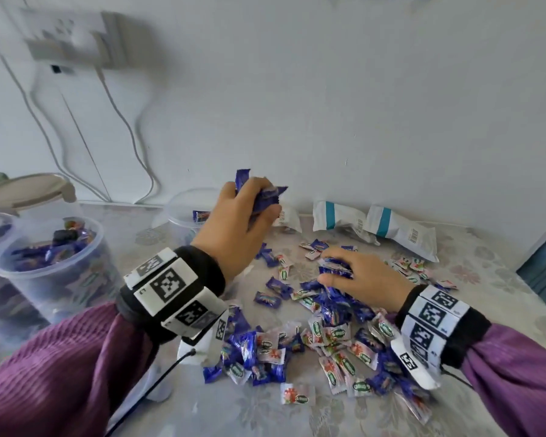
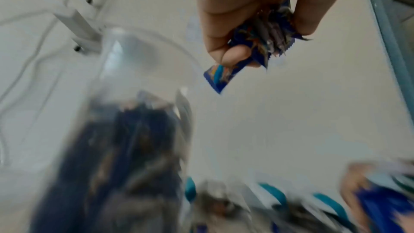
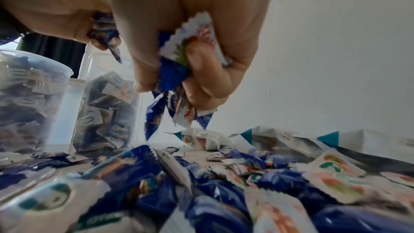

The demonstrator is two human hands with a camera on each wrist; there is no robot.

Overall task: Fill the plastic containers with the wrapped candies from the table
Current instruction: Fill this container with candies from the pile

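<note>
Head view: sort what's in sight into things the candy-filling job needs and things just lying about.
Job:
left hand, gripping blue candies
right hand, grabbing from the candy pile
nearly empty container
filled container

Lying about:
white and teal bags
lid
wall socket and cables

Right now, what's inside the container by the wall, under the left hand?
One blue candy shows inside the container; the left hand covers its right side, so anything more there is unseen.
</note>
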